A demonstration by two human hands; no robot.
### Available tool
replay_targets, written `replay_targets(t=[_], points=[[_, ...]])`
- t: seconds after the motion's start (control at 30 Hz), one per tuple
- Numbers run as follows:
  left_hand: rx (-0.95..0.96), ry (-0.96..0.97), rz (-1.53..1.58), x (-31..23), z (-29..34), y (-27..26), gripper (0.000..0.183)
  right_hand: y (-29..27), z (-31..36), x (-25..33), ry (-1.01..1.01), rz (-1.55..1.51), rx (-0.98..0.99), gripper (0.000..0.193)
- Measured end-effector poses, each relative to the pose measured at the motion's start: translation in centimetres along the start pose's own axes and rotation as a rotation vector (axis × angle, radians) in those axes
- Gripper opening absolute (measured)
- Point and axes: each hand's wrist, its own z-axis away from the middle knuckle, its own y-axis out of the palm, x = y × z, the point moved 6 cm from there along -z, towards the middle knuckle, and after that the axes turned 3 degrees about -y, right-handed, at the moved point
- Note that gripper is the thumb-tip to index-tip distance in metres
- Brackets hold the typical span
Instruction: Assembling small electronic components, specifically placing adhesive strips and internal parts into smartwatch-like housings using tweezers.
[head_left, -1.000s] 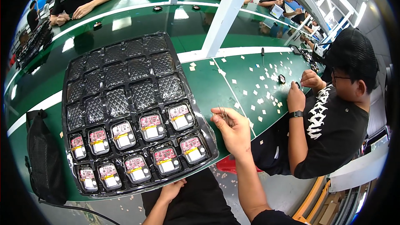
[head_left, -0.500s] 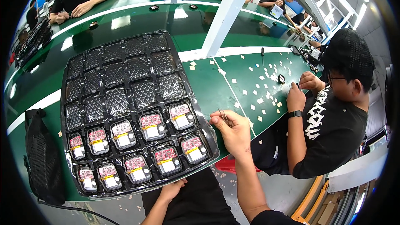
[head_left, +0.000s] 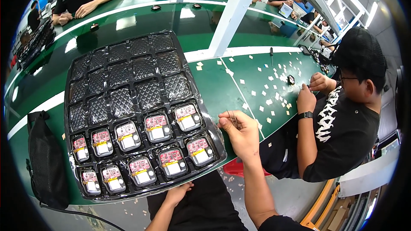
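A large black plastic tray [head_left: 120, 122] lies on the green table and juts past its near edge. Its two nearest rows hold several small square device housings [head_left: 172, 162] with red circuit boards, yellow tape and white blocks. Beyond the tray's right edge, my right hand [head_left: 243, 134] is closed, pinching thin metal tweezers [head_left: 232, 116] whose tips point up and away. My left hand [head_left: 177, 193] is at the tray's near edge, above my lap. The tray partly hides its fingers, so I cannot see whether they grip anything.
A black bag [head_left: 45, 162] sits left of the tray. Small pale squares [head_left: 269, 102] litter the right side of the table, around a screwdriver [head_left: 271, 53] and a small black device [head_left: 291, 79]. A co-worker [head_left: 349, 115] works there; a white metal post [head_left: 233, 17] rises behind.
The whole view has shifted slightly. My right hand still pinches the tweezers beside the tray, and my left hand stays at the near edge. The filled tray pockets look the same.
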Motion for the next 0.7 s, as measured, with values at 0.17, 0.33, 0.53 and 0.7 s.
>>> replay_targets(t=[0.17, 0.33, 0.53, 0.7], points=[[0.015, 0.019, -0.064, 0.2, -0.3, -0.1, 0.025, -0.2, 0.1, 0.1, 0.012, -0.123, -0.056, 0.015], [-0.038, -0.018, -0.016, 0.5, -0.3, -1.0, 0.025, -0.5, 0.1, -0.8, 0.007, 0.002, 0.008, 0.014], [-0.044, -0.033, 0.076, 0.4, -0.3, -0.9, 0.024, -0.5, -0.2, -0.6, -0.021, -0.02, 0.007, 0.013], [0.003, 0.002, -0.017, 0.2, -0.4, 0.0, 0.025, -0.3, -0.1, -0.7, -0.03, -0.014, 0.01, 0.014]])
